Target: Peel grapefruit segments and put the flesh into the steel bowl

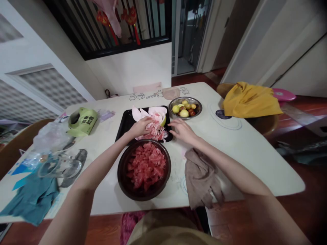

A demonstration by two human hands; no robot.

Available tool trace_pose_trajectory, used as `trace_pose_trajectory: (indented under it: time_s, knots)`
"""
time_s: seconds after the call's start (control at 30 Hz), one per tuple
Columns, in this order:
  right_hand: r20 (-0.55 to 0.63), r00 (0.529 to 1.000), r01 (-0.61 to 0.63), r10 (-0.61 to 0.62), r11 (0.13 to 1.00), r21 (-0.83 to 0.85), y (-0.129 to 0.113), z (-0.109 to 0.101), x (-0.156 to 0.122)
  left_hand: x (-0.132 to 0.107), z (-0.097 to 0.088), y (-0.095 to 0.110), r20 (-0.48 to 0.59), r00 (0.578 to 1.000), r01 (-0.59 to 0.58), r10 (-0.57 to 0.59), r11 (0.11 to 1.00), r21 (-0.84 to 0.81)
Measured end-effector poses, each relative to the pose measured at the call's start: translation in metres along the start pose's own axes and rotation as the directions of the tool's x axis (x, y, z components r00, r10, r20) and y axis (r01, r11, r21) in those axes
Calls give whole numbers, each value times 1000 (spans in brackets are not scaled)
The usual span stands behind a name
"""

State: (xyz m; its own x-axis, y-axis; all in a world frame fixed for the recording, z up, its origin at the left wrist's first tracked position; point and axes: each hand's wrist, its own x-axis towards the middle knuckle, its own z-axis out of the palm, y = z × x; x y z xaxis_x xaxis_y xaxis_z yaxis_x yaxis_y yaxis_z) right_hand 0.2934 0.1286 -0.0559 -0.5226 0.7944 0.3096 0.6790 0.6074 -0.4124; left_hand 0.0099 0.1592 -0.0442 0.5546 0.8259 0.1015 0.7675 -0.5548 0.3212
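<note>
A dark brown bowl (122,182) full of red pomelo flesh (146,165) stands near the table's front edge. Behind it, a black tray (123,126) holds pale pomelo peels (157,110) and a heap of pinkish membrane scraps (154,131). My left hand (140,127) reaches over the tray and touches the heap, fingers stretched out, their tips partly lost among the scraps. Just off the tray's right edge, my right hand (183,132) hovers with its fingers apart and nothing in it. A piece of yellow-green rind (163,121) shows between the hands.
A steel bowl of small green and brown fruits (185,108) stands behind my right hand. The brown cloth (200,178) lies under my right forearm. At left are a green bag (85,122), a clear container (60,166) and a teal cloth (33,195). Yellow fabric (250,100) covers a chair at right.
</note>
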Motion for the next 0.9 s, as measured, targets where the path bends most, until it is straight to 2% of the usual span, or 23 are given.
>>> trace_pose_trajectory:
  time_s: [0.2, 0.33, 0.4, 0.47, 0.57, 0.7, 0.8, 0.9]
  knots:
    - [87, 996, -5, 8, 999, -38, 9, 21, 34, -27, -25, -35, -117, 989, 86, -90, 996, -37]
    - [127, 992, 1, 3, 1000, -29, 14, 32, 46, -45, -31, -62, -172, 968, 174, -181, 983, -56]
    - [147, 989, 15, -11, 1000, -23, 17, 33, 48, -52, -30, -71, -137, 970, 192, -201, 978, -75]
    - [158, 987, 27, -24, 999, -19, 21, 29, 48, -59, -30, -77, -56, 981, 181, -187, 978, -106]
    - [149, 988, 34, -31, 999, -14, 24, 15, 39, -66, -36, -81, 51, 990, 138, -132, 979, -152]
    - [155, 984, 86, -88, 996, 16, 13, -3, 22, -69, -41, -81, 111, 987, 128, -114, 984, -125]
    - [229, 956, 172, -183, 983, 67, -3, 0, 15, -63, -35, -82, 214, 969, 138, -124, 989, -54]
    - [268, 939, 196, -215, 976, 93, -15, 15, 15, -56, -26, -80, 181, 973, 145, -141, 989, -8]
